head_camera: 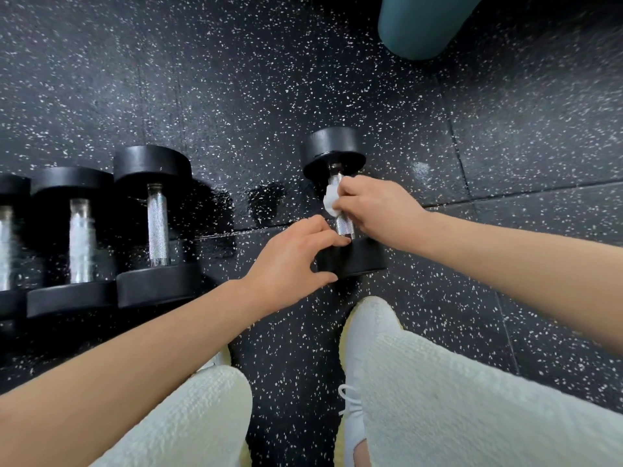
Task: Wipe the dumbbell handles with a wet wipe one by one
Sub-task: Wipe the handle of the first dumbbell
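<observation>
Head view, setting: a speckled black rubber floor (236, 79), seen from above by a person crouching over it; there is no worktop, everything lies on the floor.
Task's thing: one dumbbell (357, 261) lies apart from the others, just in front of the person's white shoe (354, 416), its handle (344, 226) pointing away from the camera.
Right grip (374, 210): clenched round the handle's middle with the wet wipe (332, 200) pinched against the metal. A white fold bulges out on the left side, so the wipe seems to be wrapped partly round the bar to clean its whole girth.
Left grip (296, 261): fingers and thumb curve over the near head of the same dumbbell, grasping it, probably to stop the round weight rolling while the bar is rubbed.
Row of three dumbbells (158, 224): side by side at the left and well apart from the one in hand, handles bare and untouched. Whether they are already wiped cannot be told.
Wet patches (268, 197): dark sheen on the floor between the row and the lone dumbbell.
Teal cylinder (418, 25): at the top edge, well away from the work.
Step in hand: wiping this handle, whose near end is uncovered.
</observation>
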